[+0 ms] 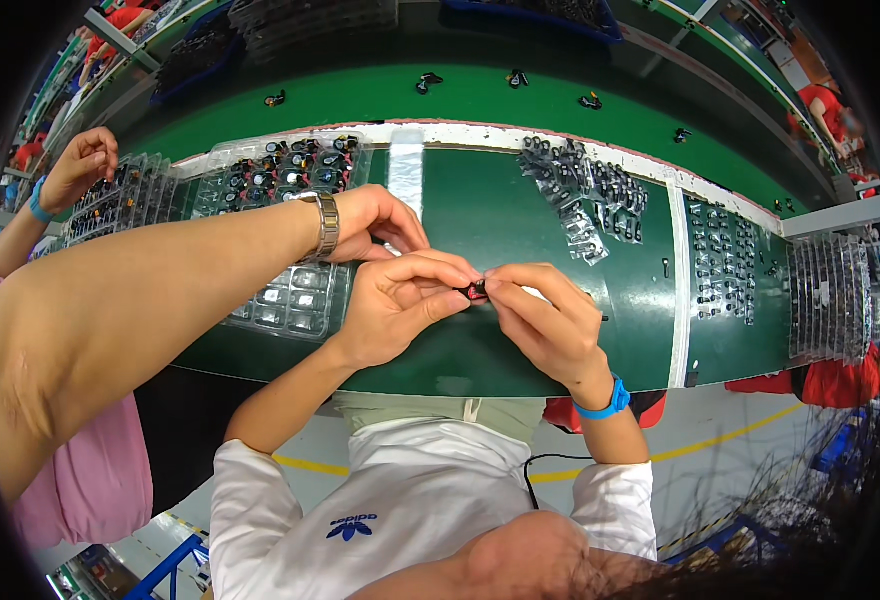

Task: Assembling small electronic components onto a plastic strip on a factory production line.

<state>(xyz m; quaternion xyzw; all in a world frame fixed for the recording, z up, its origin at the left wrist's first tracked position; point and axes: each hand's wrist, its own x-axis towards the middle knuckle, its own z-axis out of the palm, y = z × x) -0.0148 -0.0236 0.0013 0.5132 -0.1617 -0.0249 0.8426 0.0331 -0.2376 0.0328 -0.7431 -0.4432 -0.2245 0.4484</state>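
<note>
Bare left hand [395, 305] and right hand [552, 318]: fingers of both pinching 1 small black-and-red part [476, 291] above dark-green worktop [500, 362]; looks unfinished. Clear plastic tray [288, 314], left, partly filled.

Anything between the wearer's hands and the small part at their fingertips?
Nothing visible: the left hand and right hand both have fingertips on the small black-and-pink part. To the left, a co-worker's forearm crosses in front of a clear compartment tray, not the part.
</note>
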